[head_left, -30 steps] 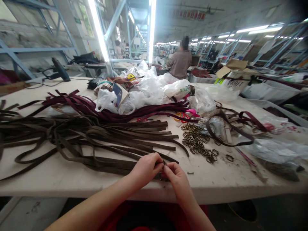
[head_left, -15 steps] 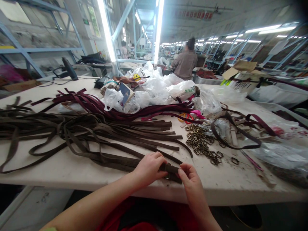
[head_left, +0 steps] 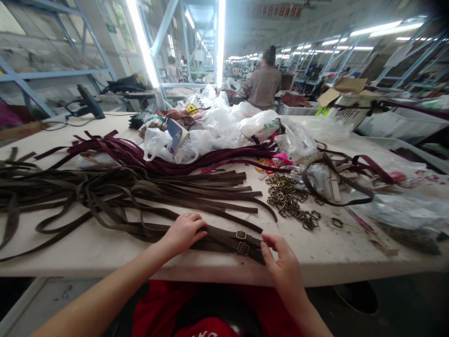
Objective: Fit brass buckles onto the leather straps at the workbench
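Dark brown fabric straps (head_left: 220, 236) lie along the table's front edge. Two brass-coloured rectangular buckles (head_left: 241, 235) sit on them side by side, one on each of two straps. My left hand (head_left: 185, 231) rests on these straps left of the buckles, its fingers curled round a strap and partly hidden. At the straps' right end, thumb and forefinger of my right hand (head_left: 282, 257) pinch a strap tip. A large bundle of similar brown straps (head_left: 115, 187) spreads to the left. Right of the hands lies a heap of loose brass-coloured buckles (head_left: 287, 199).
Maroon straps (head_left: 168, 164) and white plastic bags (head_left: 224, 124) lie behind the brown bundle. Scissors with red and yellow handles (head_left: 269, 166) are near the buckle heap. A cardboard box (head_left: 347, 103) stands at back right. A person (head_left: 264, 84) is further off, facing away.
My left hand has moved left along the straps, away from the buckles, which now show plainly. The right hand stays near the strap ends. The view has shifted slightly.
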Motion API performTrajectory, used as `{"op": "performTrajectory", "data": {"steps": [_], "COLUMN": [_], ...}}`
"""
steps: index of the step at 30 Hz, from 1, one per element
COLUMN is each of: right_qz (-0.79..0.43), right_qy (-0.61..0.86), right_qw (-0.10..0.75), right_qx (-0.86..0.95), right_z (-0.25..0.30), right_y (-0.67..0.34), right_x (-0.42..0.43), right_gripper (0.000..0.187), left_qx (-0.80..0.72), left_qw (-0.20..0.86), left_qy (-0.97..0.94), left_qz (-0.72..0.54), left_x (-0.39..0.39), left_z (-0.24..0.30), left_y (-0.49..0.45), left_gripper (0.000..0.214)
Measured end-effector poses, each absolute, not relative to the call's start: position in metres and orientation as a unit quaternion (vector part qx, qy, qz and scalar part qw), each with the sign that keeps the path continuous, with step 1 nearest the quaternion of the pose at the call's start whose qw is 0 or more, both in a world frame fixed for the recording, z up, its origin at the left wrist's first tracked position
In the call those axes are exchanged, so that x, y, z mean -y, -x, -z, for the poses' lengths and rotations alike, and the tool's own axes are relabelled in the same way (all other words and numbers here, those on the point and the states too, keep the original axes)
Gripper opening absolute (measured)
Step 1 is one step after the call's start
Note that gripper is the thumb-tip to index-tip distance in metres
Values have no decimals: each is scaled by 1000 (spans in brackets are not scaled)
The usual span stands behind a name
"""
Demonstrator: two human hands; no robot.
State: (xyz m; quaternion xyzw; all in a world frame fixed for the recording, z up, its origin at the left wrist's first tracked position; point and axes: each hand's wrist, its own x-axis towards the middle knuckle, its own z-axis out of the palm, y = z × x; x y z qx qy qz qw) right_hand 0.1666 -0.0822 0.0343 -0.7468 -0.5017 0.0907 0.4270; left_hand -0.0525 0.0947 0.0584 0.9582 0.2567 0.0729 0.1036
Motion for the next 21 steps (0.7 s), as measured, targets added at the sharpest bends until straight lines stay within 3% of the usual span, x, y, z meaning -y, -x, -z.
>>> {"op": "performTrajectory", "data": {"steps": [7,15,21], "right_qz": [-43,-71,-70], "right_qy": [729,734,736], "right_qw": [217,219,210], "right_qx": [648,640,639], "right_z": [-38,-43,-46], "right_y": [-134,-133,-129], "right_x": [60,53,53], "right_gripper": [18,13,12], "left_qx": [-223,-245,-263], "left_qw": [115,190,160], "left_qy": [-967,-951,-951], "left_qz": [-54,0,37], "left_x": [-80,-95,-100], "left_z": [-51,-60,-65], "left_y": [17,33,39], "left_gripper": [21,10,12]}}
